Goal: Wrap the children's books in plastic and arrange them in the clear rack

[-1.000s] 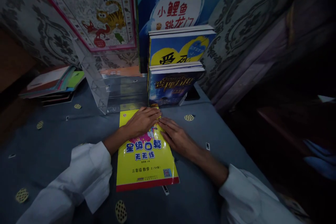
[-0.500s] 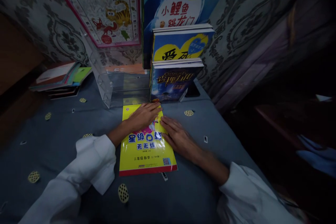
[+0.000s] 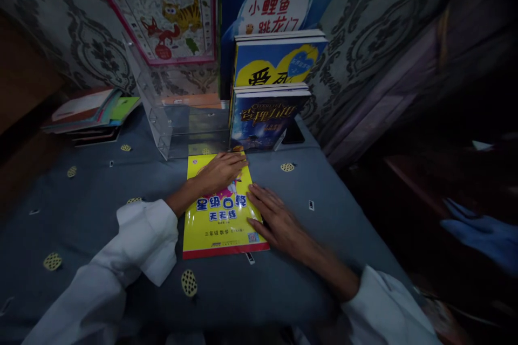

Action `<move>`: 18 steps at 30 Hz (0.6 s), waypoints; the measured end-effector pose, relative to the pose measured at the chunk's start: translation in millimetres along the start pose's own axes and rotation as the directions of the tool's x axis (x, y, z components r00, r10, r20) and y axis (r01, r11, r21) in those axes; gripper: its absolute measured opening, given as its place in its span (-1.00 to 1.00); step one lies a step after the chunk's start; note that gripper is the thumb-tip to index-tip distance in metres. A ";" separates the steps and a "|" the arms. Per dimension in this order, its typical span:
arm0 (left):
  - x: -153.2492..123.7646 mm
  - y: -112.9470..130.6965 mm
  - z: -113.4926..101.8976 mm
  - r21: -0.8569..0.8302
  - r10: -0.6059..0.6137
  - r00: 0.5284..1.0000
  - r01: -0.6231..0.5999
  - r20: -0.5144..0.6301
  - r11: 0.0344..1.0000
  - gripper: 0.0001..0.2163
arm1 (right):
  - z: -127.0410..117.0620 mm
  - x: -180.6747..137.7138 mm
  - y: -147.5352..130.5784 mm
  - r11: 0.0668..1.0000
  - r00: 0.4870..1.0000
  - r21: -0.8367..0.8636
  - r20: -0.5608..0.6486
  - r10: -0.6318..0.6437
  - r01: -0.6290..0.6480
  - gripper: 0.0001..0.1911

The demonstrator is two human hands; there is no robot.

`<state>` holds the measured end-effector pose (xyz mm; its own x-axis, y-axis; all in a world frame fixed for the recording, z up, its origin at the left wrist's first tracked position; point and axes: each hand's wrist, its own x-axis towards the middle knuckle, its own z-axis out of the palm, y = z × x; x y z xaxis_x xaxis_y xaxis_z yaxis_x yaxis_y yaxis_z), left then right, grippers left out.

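A yellow workbook (image 3: 216, 232) with a red bottom edge lies flat on the table, its blue Chinese title facing me. Across its upper part rests my left hand (image 3: 220, 173), palm down with fingers stretched toward the top right corner. My right hand (image 3: 277, 218) lies along the workbook's right edge, fingers extended and the thumb apart, the fingertips on the cover. Neither hand grasps anything. Just beyond the workbook stands a clear acrylic book rack (image 3: 158, 124), with a dark blue book (image 3: 265, 121) at its front right.
Behind it in the rack are a blue-and-yellow book (image 3: 279, 59), a large blue book (image 3: 271, 5) and a pink-framed picture book (image 3: 162, 11). A stack of books (image 3: 89, 113) lies at the left. A dark flat object (image 3: 294, 133) sits right of the rack on the patterned tablecloth (image 3: 121, 178).
My right hand has slid a little down along the workbook's right edge. My left hand stays on the upper cover. The whole view has shifted slightly.
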<state>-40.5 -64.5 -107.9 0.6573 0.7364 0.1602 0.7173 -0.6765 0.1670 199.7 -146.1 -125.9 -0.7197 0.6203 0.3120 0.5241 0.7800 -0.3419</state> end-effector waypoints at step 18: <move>-16.0 14.3 -9.6 -0.100 0.109 0.991 -0.100 0.083 0.990 -0.64 | 1.3 -3.3 2.3 0.999 0.998 0.025 -0.067 -0.018 0.020 -0.53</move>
<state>-43.0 -86.0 -98.8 0.7483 0.6564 0.0960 0.6209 -0.7440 0.2468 202.7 -146.4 -128.8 -0.6972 0.6099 0.3767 0.4978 0.7900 -0.3579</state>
